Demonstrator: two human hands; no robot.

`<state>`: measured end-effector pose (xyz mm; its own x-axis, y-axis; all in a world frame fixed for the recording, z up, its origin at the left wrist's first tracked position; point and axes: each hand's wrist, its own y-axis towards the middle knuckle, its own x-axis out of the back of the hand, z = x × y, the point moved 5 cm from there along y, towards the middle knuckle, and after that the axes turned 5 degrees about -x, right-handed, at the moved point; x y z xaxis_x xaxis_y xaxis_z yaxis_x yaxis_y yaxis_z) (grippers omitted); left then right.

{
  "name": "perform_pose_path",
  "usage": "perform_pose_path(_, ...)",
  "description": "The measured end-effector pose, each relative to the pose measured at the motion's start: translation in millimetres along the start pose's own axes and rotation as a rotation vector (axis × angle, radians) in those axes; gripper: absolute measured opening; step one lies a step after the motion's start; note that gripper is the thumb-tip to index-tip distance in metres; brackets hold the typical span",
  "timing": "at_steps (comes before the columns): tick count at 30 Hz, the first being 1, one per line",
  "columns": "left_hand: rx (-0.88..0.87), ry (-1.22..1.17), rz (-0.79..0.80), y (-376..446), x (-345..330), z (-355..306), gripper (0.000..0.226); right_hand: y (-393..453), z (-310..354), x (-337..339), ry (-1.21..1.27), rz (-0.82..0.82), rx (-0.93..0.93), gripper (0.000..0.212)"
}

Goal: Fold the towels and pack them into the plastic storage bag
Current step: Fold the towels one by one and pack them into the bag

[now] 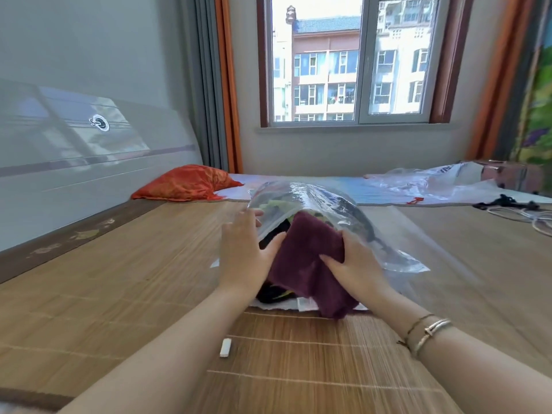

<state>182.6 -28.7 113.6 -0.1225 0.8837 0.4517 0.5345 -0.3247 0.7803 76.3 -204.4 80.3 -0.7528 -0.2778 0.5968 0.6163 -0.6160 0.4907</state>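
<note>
- The right hand had its fingers curled over the near right part of the maroon towel, pinching the cloth; judged from the pose, this was to steer the folded piece forward into the bag.
- The left hand lay with fingers straight and together, thumb against the towel's left edge and fingertips touching the lip of the plastic storage bag; it seemed to be propping the mouth open rather than gripping anything.
- The towel sat half in, half out: its far end was under the lifted clear plastic, its near end hung over the bag's white closure strip toward the person.
- Dark and yellow-green cloth already lay inside, beneath and beyond the maroon one, so packing looked partly done.
- That cloth could snag the incoming towel, and the limp upper sheet of the bag would sag shut if the left hand let go.
- The bag rested on a bamboo mat; a small white clip lay on the mat near the left forearm, likely the bag's sealing slider.
- Farther off were an orange pillow, a second crumpled plastic bag and dark cords, all well apart from the work.
</note>
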Motion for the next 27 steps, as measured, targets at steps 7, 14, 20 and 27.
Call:
perform_pose_path(7,-0.254,0.478,0.094,36.3,-43.7,2.1,0.054,36.4,-9.0,-31.6,0.004,-0.210,-0.027,0.028)
perform_pose_path(14,-0.567,0.482,-0.046,42.6,-85.7,-33.8,0.056,43.4,-98.0,-24.8,0.547,-0.483,-0.564,0.019)
perform_pose_path(20,-0.685,0.529,-0.019,41.7,-108.7,-52.7,0.043,70.9,-123.5,-20.5,-0.235,-0.206,-0.658,0.047)
perform_pose_path(27,-0.543,0.420,0.060,56.5,-119.7,-76.8,0.008,40.1,-85.6,-21.8,0.209,-0.233,-0.300,0.036)
